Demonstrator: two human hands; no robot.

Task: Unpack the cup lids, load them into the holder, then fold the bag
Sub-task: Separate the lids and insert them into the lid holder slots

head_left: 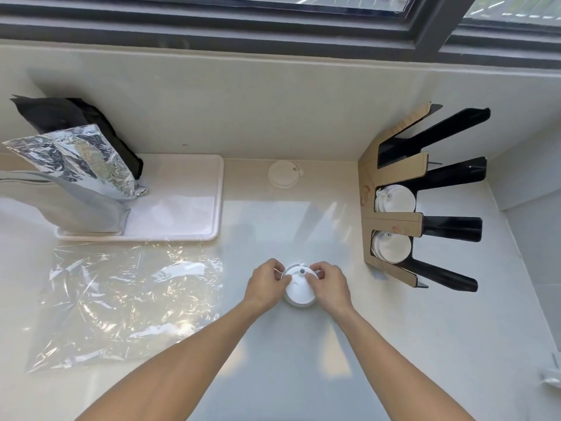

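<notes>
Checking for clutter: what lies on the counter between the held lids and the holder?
Nothing: head view shows bare counter between the lid stack and the holder.

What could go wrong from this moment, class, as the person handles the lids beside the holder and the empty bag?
1. Both hands, left hand and right hand, pinch the stack of lids at its top only; lower lids might separate and drop.
2. The single lid near the wall could be forgotten.
3. The clear bag lies loose and flat; a forearm might sweep it off the counter.
</notes>
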